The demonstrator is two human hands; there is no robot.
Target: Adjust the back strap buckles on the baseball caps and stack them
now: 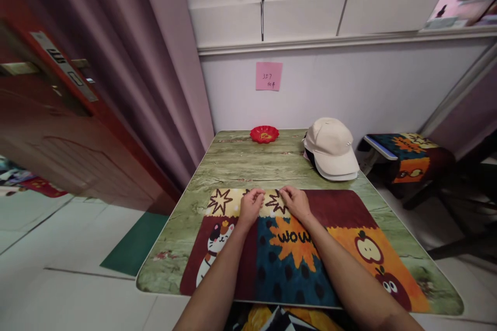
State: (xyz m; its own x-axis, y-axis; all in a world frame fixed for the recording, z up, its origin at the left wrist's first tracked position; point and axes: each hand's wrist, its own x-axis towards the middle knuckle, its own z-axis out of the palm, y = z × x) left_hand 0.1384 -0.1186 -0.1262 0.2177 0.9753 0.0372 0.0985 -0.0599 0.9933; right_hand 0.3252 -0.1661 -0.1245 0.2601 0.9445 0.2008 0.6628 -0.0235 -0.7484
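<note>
Both hands rest near the far edge of a colourful printed mat (287, 289) lying on a green wood-grain table (186, 227). My left hand (252, 204) has its fingers curled together over the mat's pale star strip; anything between the fingertips is too small to make out. A short gap to the right, my right hand (294, 200) is also closed, thumb and fingers pinched by a brown star. Its fingertips show no object that I can make out.
A red scalloped dish (264, 134) sits at the table's back. Stacked caps, a cream one (332, 147) on top, stand at the back right. A pink note (268, 76) is on the wall. Beyond the right edge is a cloth-covered stool (407, 150); a red-brown door (93, 150) stands left.
</note>
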